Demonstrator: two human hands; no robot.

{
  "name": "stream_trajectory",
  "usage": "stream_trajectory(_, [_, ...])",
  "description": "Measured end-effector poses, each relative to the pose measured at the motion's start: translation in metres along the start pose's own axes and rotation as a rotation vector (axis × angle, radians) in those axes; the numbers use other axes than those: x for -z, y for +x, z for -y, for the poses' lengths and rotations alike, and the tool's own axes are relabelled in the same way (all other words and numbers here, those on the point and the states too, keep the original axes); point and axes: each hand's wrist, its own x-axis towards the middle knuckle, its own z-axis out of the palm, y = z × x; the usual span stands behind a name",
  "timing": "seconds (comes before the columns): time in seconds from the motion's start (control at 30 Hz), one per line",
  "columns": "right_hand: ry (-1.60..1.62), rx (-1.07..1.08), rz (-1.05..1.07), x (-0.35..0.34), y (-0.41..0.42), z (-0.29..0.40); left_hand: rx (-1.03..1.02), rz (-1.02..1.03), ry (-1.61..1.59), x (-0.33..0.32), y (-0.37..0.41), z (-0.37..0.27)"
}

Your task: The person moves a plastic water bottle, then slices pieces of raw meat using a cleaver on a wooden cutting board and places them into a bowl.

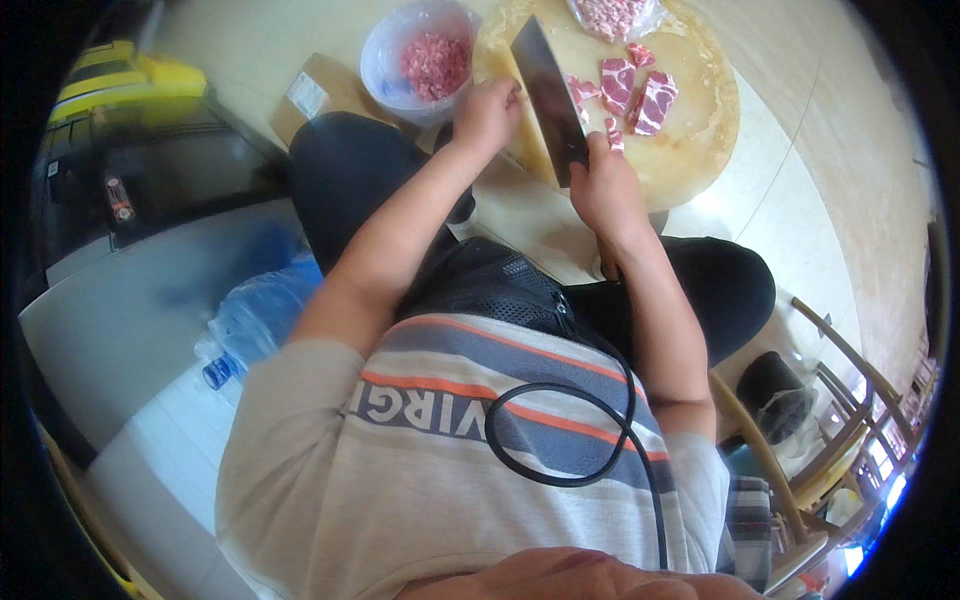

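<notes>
My right hand [609, 184] grips a broad-bladed cleaver [551, 97], its blade slanting up and left over a round cutting board [697, 157]. Over the board's left edge is my left hand [487, 114], fingers curled; whether anything is between them cannot be seen. Two slices of marbled raw meat, a left slice [618, 85] and a right slice [655, 103], lie to the right of the blade. Smaller meat scraps [615, 135] are around them, some partly behind the cleaver. Just beyond my left hand stands a white plastic-lined bowl [379, 75] with chopped red meat [435, 66] in it.
A clear plastic bag of diced pale pink meat [613, 16] rests at the board's far edge. Left of the bowl is a cardboard box [330, 94] with a label. A blue-tinted plastic water jug [259, 307] lies at my left. Wooden chair frames [847, 360] and a dark bin [776, 394] are at right.
</notes>
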Motion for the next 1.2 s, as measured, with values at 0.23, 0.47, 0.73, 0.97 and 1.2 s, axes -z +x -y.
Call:
stream_trajectory(0.23, [0.138,-0.038,-0.102,0.018,-0.007,-0.013,-0.154,0.112,0.132,0.000,0.008,0.003])
stream_trajectory(0.47, [0.420,-0.168,0.041,0.036,-0.011,-0.009,0.390,0.207,-0.282,-0.008,0.020,0.002])
stream_trajectory(0.73, [0.669,-0.297,0.135,0.048,-0.020,-0.003,0.606,0.509,-1.655,0.000,0.030,-0.016])
stream_trajectory(0.97, [0.684,-0.346,0.086,0.064,-0.024,-0.005,0.667,0.569,-1.606,-0.002,0.034,-0.019])
stream_trajectory(1.2, [0.600,-0.465,-0.172,0.104,-0.031,-0.006,0.343,0.330,-0.756,-0.017,0.129,-0.060])
